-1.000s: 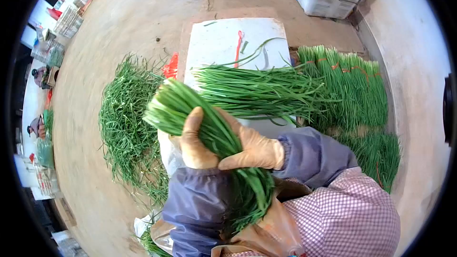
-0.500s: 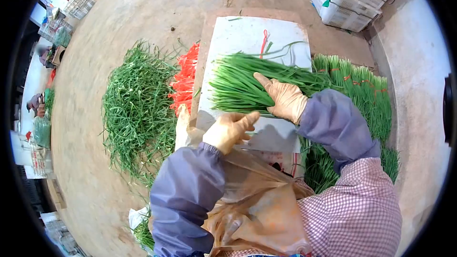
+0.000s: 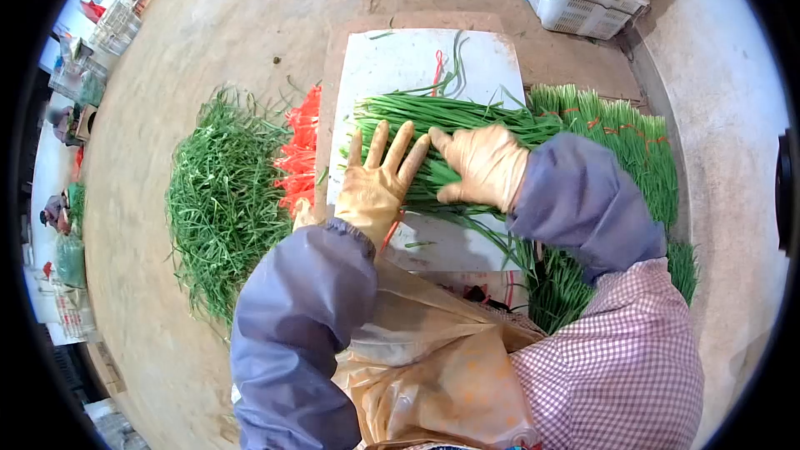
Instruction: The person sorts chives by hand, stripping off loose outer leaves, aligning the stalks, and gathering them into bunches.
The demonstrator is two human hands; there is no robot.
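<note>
A loose bundle of garlic chives point(image 3: 467, 115) lies crosswise on a white board point(image 3: 483, 54), its cut ends to the left. My left hand point(image 3: 375, 187), in a pale yellow glove, rests flat on the left part of the bundle with its fingers spread. Beside it, my right hand point(image 3: 483, 165), in a tan glove, lies over the middle of the bundle, thumb and forefinger apart. A red tie point(image 3: 438, 68) sticks out above the bundle, and a red end also shows below it, near my left hand; the stretch between is hidden.
Left of the board hang many red ties point(image 3: 300, 150), beside a heap of loose green leaves point(image 3: 221, 208) on the floor. Tied chive bundles point(image 3: 625, 142) are stacked at the right, along the wall. White crates point(image 3: 583, 4) stand at the back right.
My left hand has come forward from the board's near edge onto the chives and spread its fingers. My right hand stays on the bundle. A red end now shows below the chives.
</note>
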